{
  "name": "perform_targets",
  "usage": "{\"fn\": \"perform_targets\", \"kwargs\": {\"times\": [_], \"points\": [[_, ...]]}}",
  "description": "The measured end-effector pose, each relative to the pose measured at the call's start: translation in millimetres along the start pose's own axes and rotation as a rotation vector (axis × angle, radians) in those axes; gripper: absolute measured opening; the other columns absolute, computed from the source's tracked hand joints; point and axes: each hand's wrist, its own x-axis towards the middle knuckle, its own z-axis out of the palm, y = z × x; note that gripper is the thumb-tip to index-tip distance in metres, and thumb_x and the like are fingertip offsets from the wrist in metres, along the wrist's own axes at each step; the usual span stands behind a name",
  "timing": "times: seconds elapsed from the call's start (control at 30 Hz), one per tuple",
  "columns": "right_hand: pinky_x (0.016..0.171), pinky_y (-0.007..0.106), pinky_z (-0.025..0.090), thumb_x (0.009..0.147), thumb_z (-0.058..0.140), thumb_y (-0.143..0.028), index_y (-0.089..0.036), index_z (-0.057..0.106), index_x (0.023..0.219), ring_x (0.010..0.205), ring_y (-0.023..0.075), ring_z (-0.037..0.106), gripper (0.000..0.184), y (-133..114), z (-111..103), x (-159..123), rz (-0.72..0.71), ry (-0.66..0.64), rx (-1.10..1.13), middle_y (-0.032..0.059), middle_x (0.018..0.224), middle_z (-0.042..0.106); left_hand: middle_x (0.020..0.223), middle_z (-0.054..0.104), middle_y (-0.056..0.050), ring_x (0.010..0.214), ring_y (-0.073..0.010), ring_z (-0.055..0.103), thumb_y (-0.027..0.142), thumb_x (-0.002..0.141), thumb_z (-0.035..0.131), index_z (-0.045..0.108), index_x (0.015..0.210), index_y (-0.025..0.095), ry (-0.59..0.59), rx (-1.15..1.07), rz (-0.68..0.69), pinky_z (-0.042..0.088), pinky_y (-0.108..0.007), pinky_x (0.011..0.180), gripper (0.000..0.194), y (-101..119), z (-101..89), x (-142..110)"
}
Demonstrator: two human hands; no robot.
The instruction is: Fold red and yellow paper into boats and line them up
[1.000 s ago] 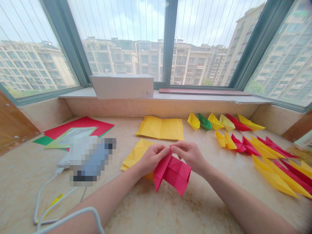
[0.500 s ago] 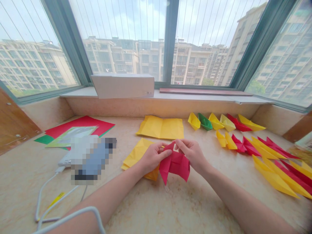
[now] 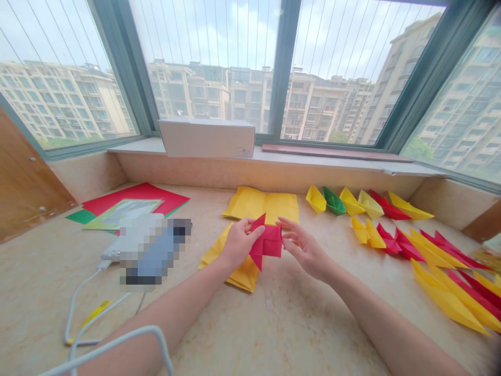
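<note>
A piece of folded red paper (image 3: 271,241) is held above the counter, with a pointed flap on its left and a squarish part on its right. My left hand (image 3: 237,244) pinches its left side, thumb on top. Just off the paper's right edge is my right hand (image 3: 307,248), fingers apart and holding nothing. Behind and below my left hand lies a creased yellow paper (image 3: 245,274), partly covered by the hand. Another creased yellow sheet (image 3: 260,203) lies farther back.
Folded paper boats (image 3: 332,201) and other yellow and red folded shapes (image 3: 446,292) line the right side. Red and green sheets (image 3: 172,198), a white device (image 3: 139,230), a blurred-out object (image 3: 156,253) and white cables (image 3: 68,308) lie left. A white box (image 3: 207,138) stands on the sill.
The red paper's right part has gone from a spread flap to a compact square. My right hand has let go and moved slightly away. The view has shifted a little.
</note>
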Motion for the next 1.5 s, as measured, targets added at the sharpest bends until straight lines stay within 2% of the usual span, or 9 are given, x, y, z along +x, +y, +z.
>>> {"fn": "perform_targets", "kwargs": {"times": [0.13, 0.27, 0.53, 0.77, 0.9, 0.97, 1.17, 1.33, 1.5], "points": [[0.090, 0.042, 0.053, 0.094, 0.046, -0.027, -0.028, 0.051, 0.133, 0.106, 0.0209, 0.063, 0.039, -3, -1, 1, -0.011, 0.027, -0.013, 0.0097, 0.135, 0.056, 0.085, 0.074, -0.007, 0.072, -0.0201, 0.070, 0.038, 0.074, 0.074, 0.059, 0.095, 0.016, 0.044, 0.109, 0.057, 0.054, -0.028, 0.063, 0.034, -4, -3.8, 1], [0.092, 0.039, 0.052, 0.091, 0.048, -0.021, -0.026, 0.066, 0.116, 0.115, 0.0226, 0.058, 0.031, -5, -2, 3, -0.068, 0.020, -0.133, 0.0087, 0.132, 0.057, 0.090, 0.073, -0.007, 0.079, -0.0202, 0.069, 0.038, 0.078, 0.069, 0.064, 0.097, 0.017, 0.050, 0.219, 0.159, 0.053, -0.029, 0.071, 0.029, -7, -5.9, 1], [0.093, 0.038, 0.053, 0.082, 0.049, -0.008, -0.026, 0.067, 0.117, 0.111, 0.0214, 0.061, 0.043, 1, -1, 4, -0.157, 0.004, -0.209, 0.0071, 0.121, 0.065, 0.115, 0.067, -0.008, 0.106, -0.0206, 0.062, 0.030, 0.091, 0.050, 0.062, 0.117, 0.021, 0.078, 0.353, 0.305, 0.045, -0.033, 0.097, 0.030, -6, -3.3, 1], [0.096, 0.041, 0.051, 0.087, 0.051, -0.014, -0.024, 0.074, 0.102, 0.106, 0.0221, 0.063, 0.029, 3, -2, 4, -0.114, 0.089, -0.260, 0.0077, 0.113, 0.068, 0.118, 0.065, -0.010, 0.101, -0.0215, 0.065, 0.035, 0.086, 0.061, 0.053, 0.131, 0.020, 0.043, 0.280, 0.223, 0.050, -0.034, 0.091, 0.048, -8, -4.6, 0], [0.089, 0.041, 0.054, 0.089, 0.054, -0.024, -0.023, 0.075, 0.099, 0.101, 0.0232, 0.065, 0.023, 4, -4, 6, -0.083, 0.131, -0.285, 0.0087, 0.108, 0.069, 0.119, 0.065, -0.010, 0.101, -0.0216, 0.064, 0.035, 0.082, 0.065, 0.058, 0.125, 0.020, 0.042, 0.231, 0.212, 0.051, -0.033, 0.089, 0.046, -7, -3.9, 1], [0.090, 0.041, 0.053, 0.090, 0.055, -0.027, -0.024, 0.074, 0.102, 0.101, 0.0237, 0.065, 0.023, 3, -5, 6, -0.097, 0.126, -0.303, 0.0090, 0.108, 0.069, 0.119, 0.065, -0.010, 0.102, -0.0217, 0.064, 0.035, 0.082, 0.066, 0.060, 0.121, 0.020, 0.045, 0.223, 0.214, 0.051, -0.033, 0.089, 0.043, -6, -3.3, 1], [0.104, 0.047, 0.045, 0.085, 0.063, -0.023, -0.029, 0.065, 0.121, 0.120, 0.0258, 0.055, 0.037, 1, -2, 1, -0.172, 0.044, -0.364, 0.0090, 0.130, 0.055, 0.114, 0.067, -0.010, 0.098, -0.0215, 0.066, 0.035, 0.082, 0.066, 0.060, 0.118, 0.017, 0.060, 0.200, 0.181, 0.054, -0.032, 0.083, 0.041, -3, -1.6, 0], [0.102, 0.046, 0.046, 0.084, 0.062, -0.015, -0.032, 0.060, 0.127, 0.119, 0.0253, 0.055, 0.046, 7, -3, 2, -0.218, 0.002, -0.415, 0.0087, 0.128, 0.055, 0.106, 0.070, -0.010, 0.090, -0.0208, 0.068, 0.036, 0.078, 0.070, 0.060, 0.112, 0.014, 0.011, 0.051, 0.101, 0.056, -0.030, 0.075, 0.042, 2, 0.7, 0], [0.099, 0.044, 0.049, 0.088, 0.055, -0.015, -0.031, 0.063, 0.124, 0.114, 0.0241, 0.059, 0.040, 13, -4, 5, -0.273, 0.059, -0.422, 0.0085, 0.122, 0.059, 0.104, 0.072, -0.010, 0.088, -0.0202, 0.069, 0.035, 0.073, 0.075, 0.061, 0.109, 0.014, 0.000, -0.054, 0.059, 0.056, -0.031, 0.077, 0.043, 2, 1.0, 0]]}}
